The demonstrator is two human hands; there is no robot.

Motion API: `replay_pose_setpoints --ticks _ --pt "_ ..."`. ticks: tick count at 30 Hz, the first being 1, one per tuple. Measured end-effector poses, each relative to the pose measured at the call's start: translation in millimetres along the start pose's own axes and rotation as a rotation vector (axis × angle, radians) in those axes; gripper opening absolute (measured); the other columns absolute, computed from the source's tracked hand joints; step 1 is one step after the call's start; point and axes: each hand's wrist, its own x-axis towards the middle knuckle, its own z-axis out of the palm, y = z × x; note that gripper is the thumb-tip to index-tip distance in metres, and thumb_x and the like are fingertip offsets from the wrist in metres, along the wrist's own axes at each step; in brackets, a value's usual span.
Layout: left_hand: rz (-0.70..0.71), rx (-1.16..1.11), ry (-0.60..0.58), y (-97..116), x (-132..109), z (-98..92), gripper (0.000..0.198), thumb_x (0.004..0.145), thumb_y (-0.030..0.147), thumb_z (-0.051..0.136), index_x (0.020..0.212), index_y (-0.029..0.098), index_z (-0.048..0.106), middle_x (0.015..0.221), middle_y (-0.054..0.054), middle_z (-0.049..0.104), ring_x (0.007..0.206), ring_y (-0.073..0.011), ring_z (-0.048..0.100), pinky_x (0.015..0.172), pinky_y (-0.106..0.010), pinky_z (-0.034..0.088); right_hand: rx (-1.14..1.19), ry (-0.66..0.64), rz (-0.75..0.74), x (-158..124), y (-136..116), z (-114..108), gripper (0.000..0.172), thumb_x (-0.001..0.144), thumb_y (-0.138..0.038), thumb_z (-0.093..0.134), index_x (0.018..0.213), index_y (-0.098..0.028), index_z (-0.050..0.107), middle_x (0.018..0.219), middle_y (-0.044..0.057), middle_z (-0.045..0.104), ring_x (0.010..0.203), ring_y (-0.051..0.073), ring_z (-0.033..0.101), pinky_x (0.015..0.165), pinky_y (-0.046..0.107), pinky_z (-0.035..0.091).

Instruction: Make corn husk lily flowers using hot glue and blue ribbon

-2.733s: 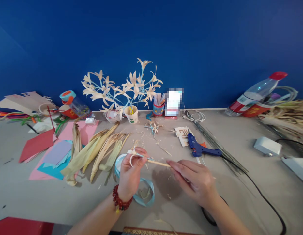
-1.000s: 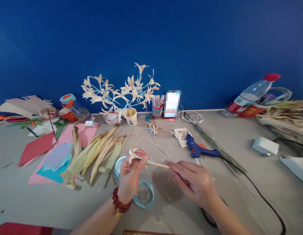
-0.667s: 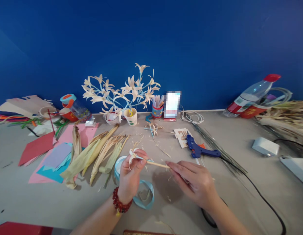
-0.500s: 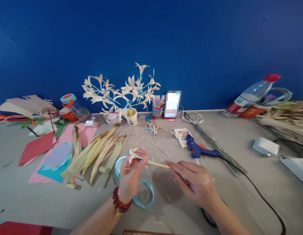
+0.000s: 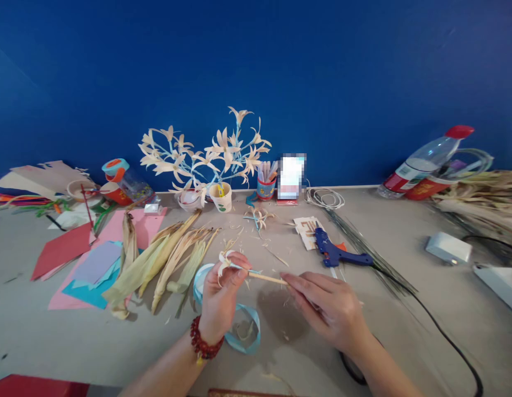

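Observation:
Pinched in my left hand point(image 5: 220, 300) is a small pale husk flower point(image 5: 223, 263) with a light blue stem. A thin pale stick point(image 5: 267, 278) runs from the flower's stem to my right hand point(image 5: 328, 306), whose fingertips close on its other end. I cannot make out whether the stick is wood or rolled husk. Light blue ribbon point(image 5: 248, 347) lies in a loop beneath and beside my left wrist. Another husk flower point(image 5: 262, 218) with a blue stem rests on the table farther back.
Dried corn husks point(image 5: 150, 264) and coloured paper point(image 5: 90, 275) lie to the left. Husk flowers stand in a paper cup point(image 5: 221, 198) at the back. A blue glue gun point(image 5: 338, 253), its black cord and a bundle of thin wires point(image 5: 363, 242) are on the right, beyond my right hand.
Both hands keep nearly the same position and grip. The light blue strip end beside the stick has shifted very slightly.

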Motion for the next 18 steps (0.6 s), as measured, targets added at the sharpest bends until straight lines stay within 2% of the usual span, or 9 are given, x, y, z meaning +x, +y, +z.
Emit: replay_pose_setpoints --ticks 18 --pt "0.011 -0.018 -0.027 -1.0 -0.5 -0.9 0.002 0.076 0.021 0.074 0.075 0.019 0.074 0.081 -0.004 0.063 0.084 -0.017 0.059 0.078 -0.029 0.048 -0.008 -0.003 0.002 0.7 0.7 0.1 0.029 0.091 -0.01 0.052 0.117 -0.016 0.065 0.074 0.004 0.065 0.058 0.013 0.056 0.055 0.023 0.043"
